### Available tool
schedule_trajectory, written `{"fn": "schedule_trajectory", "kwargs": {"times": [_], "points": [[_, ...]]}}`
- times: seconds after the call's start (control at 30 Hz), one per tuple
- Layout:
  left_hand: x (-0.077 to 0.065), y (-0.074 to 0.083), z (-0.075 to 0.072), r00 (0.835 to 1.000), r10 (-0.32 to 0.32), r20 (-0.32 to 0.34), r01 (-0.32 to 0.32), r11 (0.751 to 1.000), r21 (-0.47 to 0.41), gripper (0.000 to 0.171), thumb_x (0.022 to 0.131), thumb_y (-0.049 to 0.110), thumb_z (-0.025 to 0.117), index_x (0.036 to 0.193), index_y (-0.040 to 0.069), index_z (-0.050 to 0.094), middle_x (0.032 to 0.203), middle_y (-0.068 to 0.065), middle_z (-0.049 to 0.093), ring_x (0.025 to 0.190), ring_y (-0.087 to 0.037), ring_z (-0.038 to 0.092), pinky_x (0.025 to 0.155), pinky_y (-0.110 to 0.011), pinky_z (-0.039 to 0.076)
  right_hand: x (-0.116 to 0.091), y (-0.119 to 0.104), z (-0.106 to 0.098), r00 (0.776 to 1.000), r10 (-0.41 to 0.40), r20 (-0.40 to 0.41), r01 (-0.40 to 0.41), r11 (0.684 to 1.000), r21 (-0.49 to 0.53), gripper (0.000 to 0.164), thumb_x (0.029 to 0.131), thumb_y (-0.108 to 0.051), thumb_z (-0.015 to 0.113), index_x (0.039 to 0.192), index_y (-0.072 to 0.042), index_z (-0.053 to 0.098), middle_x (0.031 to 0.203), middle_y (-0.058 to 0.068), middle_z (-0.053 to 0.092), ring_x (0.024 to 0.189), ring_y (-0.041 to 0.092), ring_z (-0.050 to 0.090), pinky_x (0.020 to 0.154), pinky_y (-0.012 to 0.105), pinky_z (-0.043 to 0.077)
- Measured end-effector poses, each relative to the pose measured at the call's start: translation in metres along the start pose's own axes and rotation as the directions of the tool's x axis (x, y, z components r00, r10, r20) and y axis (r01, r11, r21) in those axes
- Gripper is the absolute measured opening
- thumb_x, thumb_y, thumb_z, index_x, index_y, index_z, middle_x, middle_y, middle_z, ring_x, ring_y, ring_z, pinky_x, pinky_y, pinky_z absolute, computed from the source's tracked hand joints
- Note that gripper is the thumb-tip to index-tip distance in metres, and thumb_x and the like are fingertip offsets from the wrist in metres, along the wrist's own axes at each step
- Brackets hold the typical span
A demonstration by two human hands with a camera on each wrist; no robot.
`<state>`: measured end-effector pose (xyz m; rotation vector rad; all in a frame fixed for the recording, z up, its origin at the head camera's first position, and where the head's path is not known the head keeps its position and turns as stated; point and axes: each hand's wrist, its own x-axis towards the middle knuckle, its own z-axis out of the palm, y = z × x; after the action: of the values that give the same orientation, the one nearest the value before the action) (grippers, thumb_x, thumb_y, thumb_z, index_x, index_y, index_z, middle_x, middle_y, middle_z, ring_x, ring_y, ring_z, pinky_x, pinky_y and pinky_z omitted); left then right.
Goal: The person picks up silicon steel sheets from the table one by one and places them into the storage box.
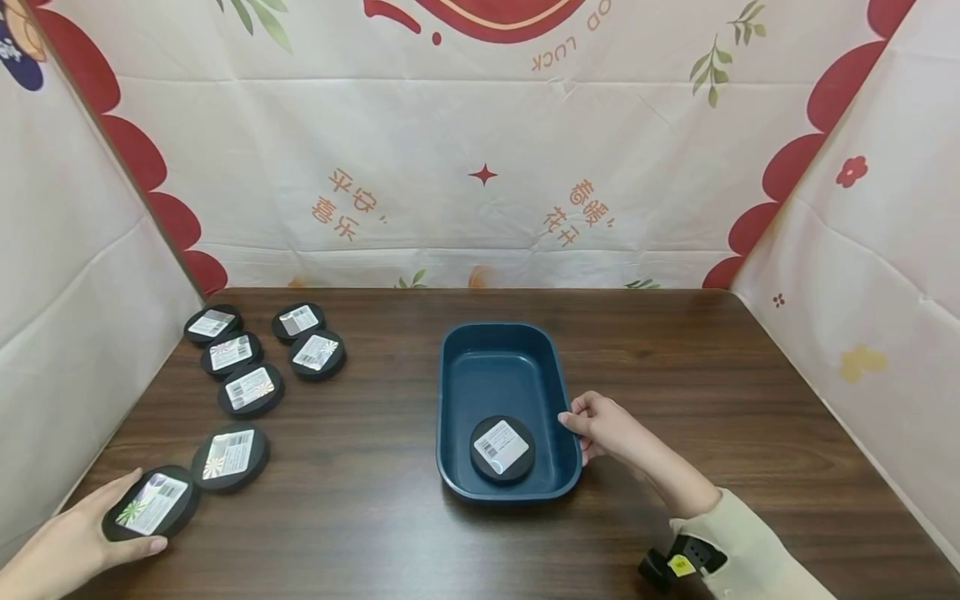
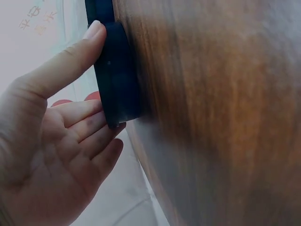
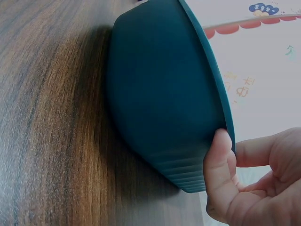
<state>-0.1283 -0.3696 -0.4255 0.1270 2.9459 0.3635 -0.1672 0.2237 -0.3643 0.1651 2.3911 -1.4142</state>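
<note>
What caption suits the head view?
At a wood-grain table, the left hand grips a labelled black disc; the right hand holds a blue tray containing another disc.

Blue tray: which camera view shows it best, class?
The head view: it looks down into the tray, showing its inside and a black disc there. The right wrist view shows only its outer side and some rim; the left wrist view, none of it.

brown wood-grain table (image 1: 660, 358) below white cloth walls (image 1: 442, 121) with red scallops (image 1: 133, 150) and green leaves (image 1: 271, 25)
</note>
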Motion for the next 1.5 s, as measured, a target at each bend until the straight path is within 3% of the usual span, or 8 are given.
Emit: {"fn": "schedule_trajectory", "kwargs": {"times": [0.43,0.77,1.0,1.27,1.33,1.5], "points": [[0.003,0.001,-0.001,0.998,0.009,-0.062,-0.014,0.997,-0.074,0.094,0.071,0.045,0.077,0.13,-0.013,0.033,0.12,-0.044,0.036,0.103,-0.057,0.039,0.073,-0.067,0.035,0.0,0.0,-0.001,1.0,-0.012,0.001,0.012,0.999,0.029,0.028,0.096,-0.016,0.053,0.108,0.007,0.042,0.073,0.009,0.048,0.06,0.017,0.05,0.058,0.031,0.052],[0.006,-0.002,0.001,0.998,-0.026,-0.056,0.02,0.994,-0.105,0.093,0.071,0.048,0.075,0.126,-0.016,0.036,0.115,-0.043,0.04,0.097,-0.052,0.046,0.07,-0.061,0.04,0.0,-0.001,-0.002,1.0,-0.01,0.013,0.01,1.0,0.018,0.03,0.096,-0.017,0.052,0.109,0.007,0.042,0.073,0.009,0.048,0.06,0.018,0.051,0.058,0.031,0.052],[0.002,-0.004,0.002,0.996,-0.046,-0.083,0.037,0.994,-0.107,0.09,0.069,0.05,0.076,0.125,-0.01,0.04,0.111,-0.038,0.044,0.089,-0.045,0.052,0.063,-0.048,0.042,0.001,0.0,-0.002,1.0,-0.012,0.008,0.012,1.0,0.02,0.029,0.096,-0.017,0.053,0.108,0.006,0.042,0.072,0.009,0.048,0.06,0.018,0.05,0.058,0.031,0.052],[-0.001,0.007,-0.007,0.993,-0.063,-0.102,0.053,0.994,-0.097,0.089,0.07,0.052,0.075,0.125,-0.008,0.039,0.109,-0.034,0.042,0.084,-0.04,0.052,0.058,-0.036,0.038,0.0,0.004,0.0,1.0,0.001,0.0,-0.001,1.0,0.031,0.029,0.095,-0.017,0.054,0.108,0.006,0.042,0.071,0.008,0.047,0.059,0.018,0.049,0.056,0.031,0.052],[-0.001,0.009,-0.01,0.993,-0.065,-0.103,0.055,0.993,-0.1,0.089,0.07,0.052,0.075,0.127,-0.007,0.039,0.109,-0.035,0.041,0.083,-0.039,0.052,0.057,-0.035,0.038,0.0,0.003,0.001,1.0,0.0,0.0,0.0,0.999,0.035,0.028,0.095,-0.017,0.053,0.108,0.006,0.042,0.071,0.008,0.047,0.059,0.018,0.049,0.056,0.031,0.052],[-0.001,0.013,-0.021,0.99,-0.085,-0.112,0.074,0.992,-0.102,0.093,0.073,0.052,0.073,0.131,-0.008,0.032,0.111,-0.038,0.036,0.081,-0.043,0.05,0.058,-0.047,0.042,0.0,0.002,0.001,1.0,-0.003,-0.001,0.003,0.999,0.034,0.029,0.095,-0.017,0.053,0.108,0.006,0.042,0.072,0.008,0.047,0.059,0.018,0.05,0.057,0.031,0.052]]}}
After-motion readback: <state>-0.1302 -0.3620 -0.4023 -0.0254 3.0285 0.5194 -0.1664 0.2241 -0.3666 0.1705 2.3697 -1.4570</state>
